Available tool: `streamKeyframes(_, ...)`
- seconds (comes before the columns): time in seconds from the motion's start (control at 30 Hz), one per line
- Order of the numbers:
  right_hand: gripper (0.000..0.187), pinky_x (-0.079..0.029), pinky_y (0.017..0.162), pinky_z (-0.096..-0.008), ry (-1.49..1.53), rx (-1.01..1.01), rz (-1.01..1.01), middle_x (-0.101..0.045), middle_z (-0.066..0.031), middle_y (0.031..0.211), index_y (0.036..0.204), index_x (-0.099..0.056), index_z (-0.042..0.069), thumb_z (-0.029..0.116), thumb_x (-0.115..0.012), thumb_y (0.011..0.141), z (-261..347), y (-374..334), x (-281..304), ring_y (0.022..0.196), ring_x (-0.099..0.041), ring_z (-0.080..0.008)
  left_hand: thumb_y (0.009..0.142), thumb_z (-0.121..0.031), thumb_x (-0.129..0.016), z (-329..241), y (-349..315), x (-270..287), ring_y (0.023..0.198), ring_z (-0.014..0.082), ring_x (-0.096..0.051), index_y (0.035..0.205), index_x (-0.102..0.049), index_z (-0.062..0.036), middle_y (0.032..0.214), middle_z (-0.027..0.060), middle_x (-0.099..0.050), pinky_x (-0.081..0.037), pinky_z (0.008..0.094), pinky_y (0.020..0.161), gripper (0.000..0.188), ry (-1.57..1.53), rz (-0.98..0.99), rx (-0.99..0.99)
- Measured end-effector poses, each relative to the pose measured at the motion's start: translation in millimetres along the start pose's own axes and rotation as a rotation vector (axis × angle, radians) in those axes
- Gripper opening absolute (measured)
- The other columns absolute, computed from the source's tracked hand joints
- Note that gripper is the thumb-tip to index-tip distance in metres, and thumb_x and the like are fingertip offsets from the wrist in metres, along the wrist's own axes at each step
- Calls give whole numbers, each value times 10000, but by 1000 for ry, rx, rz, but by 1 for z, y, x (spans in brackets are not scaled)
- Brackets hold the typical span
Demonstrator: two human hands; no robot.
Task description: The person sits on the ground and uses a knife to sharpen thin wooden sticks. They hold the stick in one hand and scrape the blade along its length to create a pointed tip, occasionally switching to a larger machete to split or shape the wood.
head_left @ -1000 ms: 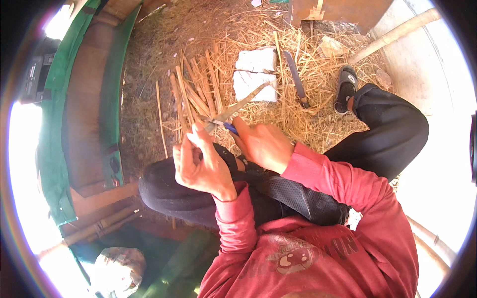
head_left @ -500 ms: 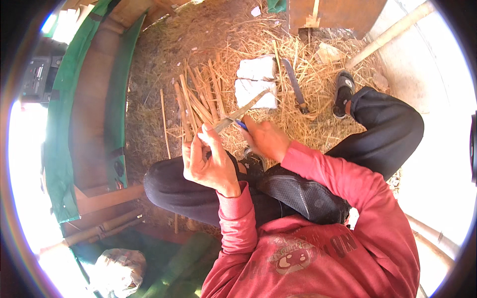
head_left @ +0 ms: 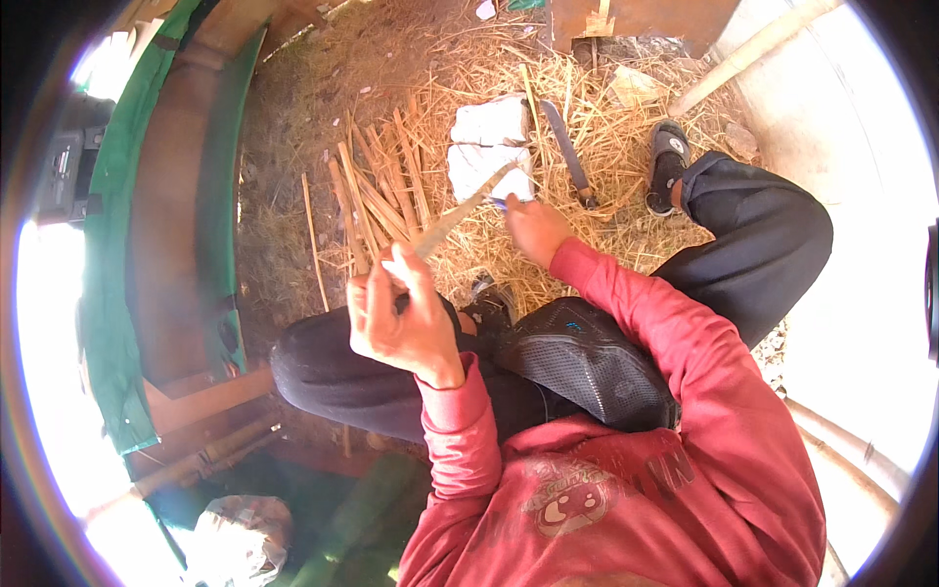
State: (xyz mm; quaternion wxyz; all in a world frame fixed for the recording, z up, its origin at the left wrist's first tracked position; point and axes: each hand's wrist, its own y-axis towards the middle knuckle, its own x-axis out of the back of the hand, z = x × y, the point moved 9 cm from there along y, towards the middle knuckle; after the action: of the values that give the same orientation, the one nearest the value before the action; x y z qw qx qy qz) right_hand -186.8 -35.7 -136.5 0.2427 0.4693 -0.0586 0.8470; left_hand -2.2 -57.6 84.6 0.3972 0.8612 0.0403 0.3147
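My left hand grips the near end of a thin bamboo strip that slants up and to the right over my knee. My right hand is closed on a small blue-handled knife at the strip's far end. Both sleeves are red. A dark mesh pad lies across my lap, over black trousers.
A bundle of split bamboo sticks lies on straw-covered ground ahead. Two pale flat stones and a long dark blade lie beyond. A green tarp hangs at the left. A bamboo pole leans at the upper right.
Both hands have spread apart: the right hand with the knife has slid out along the strip to its far end, while the left hand holds the near end.
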Motion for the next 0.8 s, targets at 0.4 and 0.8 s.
streamKeyframes(0.4,244,-516,540,-514,40,-49,4,-652,-219,673,1028,-545,25,262,-495,1000,-25,0,-14,593,-663,-399,829,-68,-766,-9,-3,-7,597,94,-541,973,-754,-27,677,4,-536,-431,242,563,150,-176,122,-2)
streamKeyframes(0.8,280,-551,758,-495,-246,-306,397,-696,-235,936,1156,-610,46,256,-517,996,-178,-9,-74,883,-683,-402,879,-95,-744,15,12,-11,616,59,-541,1031,-733,5,761,9,-566,-409,228,519,182,-230,193,86)
